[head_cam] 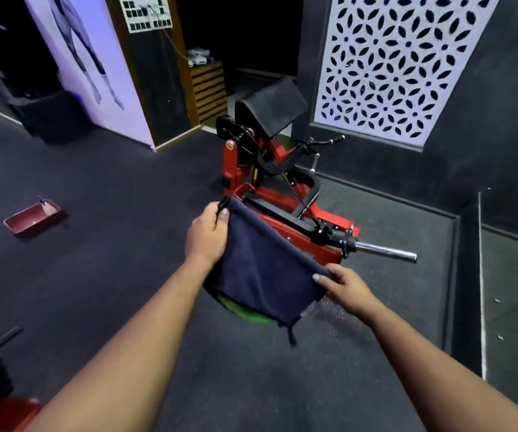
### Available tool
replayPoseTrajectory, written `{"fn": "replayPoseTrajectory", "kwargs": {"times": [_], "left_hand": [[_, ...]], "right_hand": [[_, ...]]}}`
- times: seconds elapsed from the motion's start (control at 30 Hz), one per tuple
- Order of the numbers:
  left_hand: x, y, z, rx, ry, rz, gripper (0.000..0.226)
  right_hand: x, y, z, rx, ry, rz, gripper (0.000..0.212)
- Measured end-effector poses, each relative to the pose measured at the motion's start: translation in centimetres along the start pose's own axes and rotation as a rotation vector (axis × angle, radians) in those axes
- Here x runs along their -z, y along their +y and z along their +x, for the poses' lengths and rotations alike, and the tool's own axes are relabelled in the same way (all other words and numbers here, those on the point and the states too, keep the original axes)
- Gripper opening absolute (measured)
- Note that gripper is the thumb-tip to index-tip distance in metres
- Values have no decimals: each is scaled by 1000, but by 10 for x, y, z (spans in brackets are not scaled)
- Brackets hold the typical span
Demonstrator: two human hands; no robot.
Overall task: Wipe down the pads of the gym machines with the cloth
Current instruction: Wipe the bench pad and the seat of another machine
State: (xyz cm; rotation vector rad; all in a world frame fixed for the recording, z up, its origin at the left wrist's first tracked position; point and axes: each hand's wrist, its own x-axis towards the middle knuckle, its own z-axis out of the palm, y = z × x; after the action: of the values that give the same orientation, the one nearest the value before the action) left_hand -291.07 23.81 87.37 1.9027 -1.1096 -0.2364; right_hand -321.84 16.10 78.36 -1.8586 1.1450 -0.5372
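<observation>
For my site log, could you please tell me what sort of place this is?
Most likely a gym floor: a red-framed exercise machine with a black arm pad and a chrome weight peg stands on dark rubber-like flooring.

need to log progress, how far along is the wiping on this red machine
Nothing here shows any wiping done. In hand: the dark blue cloth is stretched between the left hand and the right hand, each gripping a top corner, and held in the air in front of the red machine. Left: the black arm pad up top is untouched by the cloth; the seat is hidden behind it.
</observation>
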Motion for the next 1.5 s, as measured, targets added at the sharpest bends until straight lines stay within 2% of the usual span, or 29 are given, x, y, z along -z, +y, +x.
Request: {"fn": "replayPoseTrajectory", "kwargs": {"times": [0.07,0.13,0.2,0.3,0.43,0.57,0.63,0.73,0.83,0.97,1.1,1.13,1.2,1.27,1.3,1.37,1.43,1.5], "left_hand": [[-11,-18,30,146,-84,142,25],[-24,-28,48,236,-149,110,26],[-40,-32,66,299,-161,22,26],[-67,-28,86,326,-128,-147,21],[-109,-13,105,221,-169,-321,19],[-137,-11,138,167,-325,-453,23],[-138,-11,165,178,-380,-451,35],[-140,-20,213,163,-362,-359,72],[-144,-36,257,183,-313,-375,81],[-148,-57,326,187,-246,-454,49],[-151,-95,410,201,-224,-516,24],[-150,-100,425,225,-232,-586,21],[-151,-116,466,265,-261,-722,18],[-150,-128,508,310,-296,-814,18],[-149,-132,525,313,-317,-844,20],[-144,-148,572,284,-370,-801,29],[-139,-162,621,208,-367,-607,39],[-135,-171,665,121,-325,-416,48]], "right_hand": [[3,-6,28,-105,14,204,26],[-2,-19,50,-195,42,422,21],[-10,-29,81,-244,96,533,21],[-20,-45,129,-188,89,641,22],[-40,-70,192,-39,61,605,23],[-56,-87,258,135,46,533,56],[-57,-90,293,152,37,543,63],[-57,-99,346,113,-52,541,60],[-55,-113,383,48,-98,567,51],[-60,-122,442,83,-94,522,40],[-79,-124,517,186,64,367,16],[-84,-122,532,175,121,339,15],[-98,-130,566,121,184,395,32],[-113,-145,598,29,167,536,45],[-117,-151,610,1,162,585,45],[-131,-164,644,-45,206,638,32],[-141,-177,678,-72,254,677,22],[-148,-189,710,-94,312,764,26]]}}
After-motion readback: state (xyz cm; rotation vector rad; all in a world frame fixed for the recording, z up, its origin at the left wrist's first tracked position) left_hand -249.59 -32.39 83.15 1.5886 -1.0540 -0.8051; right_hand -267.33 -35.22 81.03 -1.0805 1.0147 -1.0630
